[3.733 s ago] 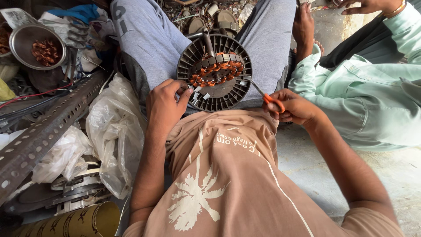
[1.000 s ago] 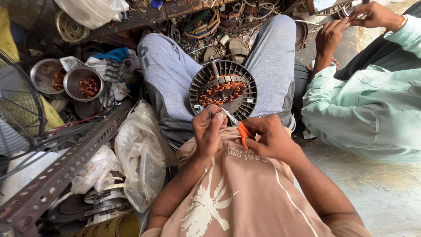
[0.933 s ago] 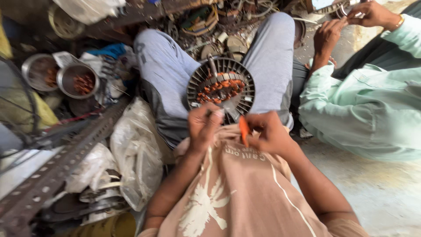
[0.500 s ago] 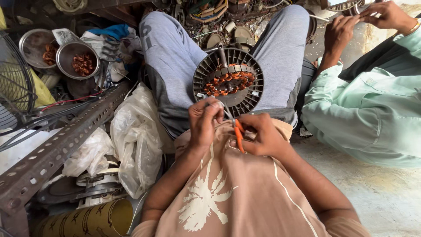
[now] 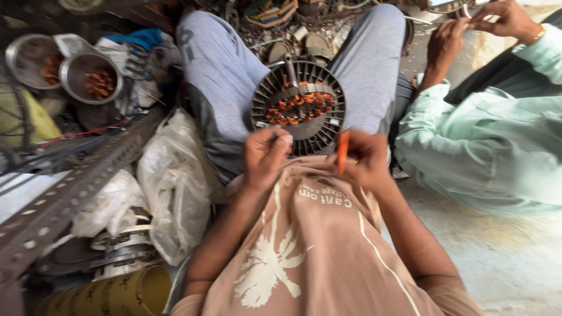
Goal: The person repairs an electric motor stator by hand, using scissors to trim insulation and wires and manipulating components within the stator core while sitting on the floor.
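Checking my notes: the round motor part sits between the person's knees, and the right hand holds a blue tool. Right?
Not quite: the tool in the right hand is orange, as the head view shows. The motor part does sit between the knees.

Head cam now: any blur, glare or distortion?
Head view: motion blur softens both hands, left hand and right hand, and the orange tool; round slotted motor part fairly sharp; wide-angle bending at edges; upper-right floor blown out.

Left hand [image 5: 264,155], right hand [image 5: 364,159]: both curled, close together, forearms bent inward.
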